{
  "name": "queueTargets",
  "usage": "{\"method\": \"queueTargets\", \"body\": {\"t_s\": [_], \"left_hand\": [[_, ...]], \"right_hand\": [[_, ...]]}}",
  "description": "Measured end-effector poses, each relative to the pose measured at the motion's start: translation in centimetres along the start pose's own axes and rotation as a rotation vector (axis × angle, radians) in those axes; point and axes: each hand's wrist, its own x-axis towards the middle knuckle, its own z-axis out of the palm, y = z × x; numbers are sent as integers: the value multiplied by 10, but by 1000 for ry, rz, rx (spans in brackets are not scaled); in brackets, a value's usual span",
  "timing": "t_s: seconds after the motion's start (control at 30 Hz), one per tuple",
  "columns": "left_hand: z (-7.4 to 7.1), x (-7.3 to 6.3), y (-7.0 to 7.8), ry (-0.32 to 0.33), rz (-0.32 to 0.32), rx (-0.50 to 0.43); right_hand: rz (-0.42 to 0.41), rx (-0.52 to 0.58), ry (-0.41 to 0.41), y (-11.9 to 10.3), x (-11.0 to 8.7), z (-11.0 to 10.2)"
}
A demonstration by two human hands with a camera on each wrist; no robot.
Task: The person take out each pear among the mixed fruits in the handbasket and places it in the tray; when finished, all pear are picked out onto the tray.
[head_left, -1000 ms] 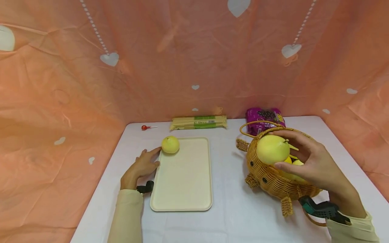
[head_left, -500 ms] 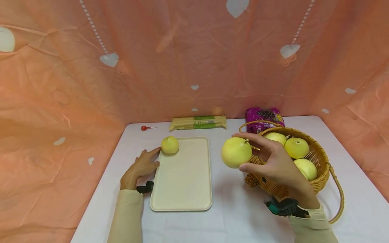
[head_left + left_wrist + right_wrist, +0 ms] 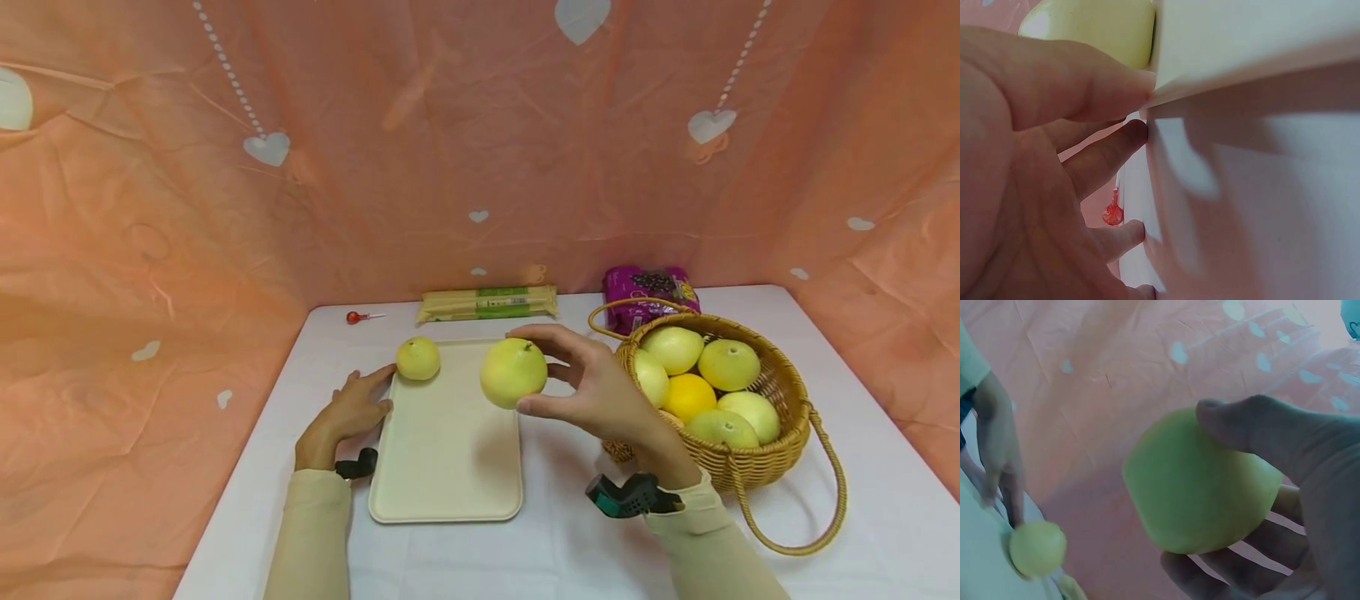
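Note:
My right hand [image 3: 588, 383] holds a round, pale yellow-green fruit [image 3: 513, 373] with a short stem, thumb on one side and fingers on the other. It is raised over the right part of the cream rectangular tray [image 3: 450, 467]. A similar fruit [image 3: 417, 358] sits at the tray's far left corner. My left hand [image 3: 350, 417] rests at the tray's left edge, fingers spread. In the left wrist view its thumb [image 3: 1104, 84] lies at the tray's rim, with the other fingertips down by the tablecloth.
To the right, a wicker basket [image 3: 795, 392] contains several yellow-green fruits and an orange-yellow one [image 3: 688, 397]. Along the back lie a red lollipop [image 3: 354, 317], a beige-and-green packet [image 3: 487, 302] and a purple bag [image 3: 637, 283]. A peach-coloured cloth [image 3: 480, 150] hangs behind.
My right hand has carried the fruit leftward from above the basket to over the tray, uncovering the basket's contents. The left hand has stayed at the tray's edge.

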Motion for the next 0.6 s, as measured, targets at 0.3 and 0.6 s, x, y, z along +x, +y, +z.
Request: {"method": "queueTargets", "body": {"t_s": [0.3, 0.6], "left_hand": [[1, 1, -3, 3, 3, 3], [2, 3, -3, 9, 3, -8]], "right_hand": [[-18, 58, -32, 20, 31, 33], [24, 83, -29, 48, 63, 47]]}}
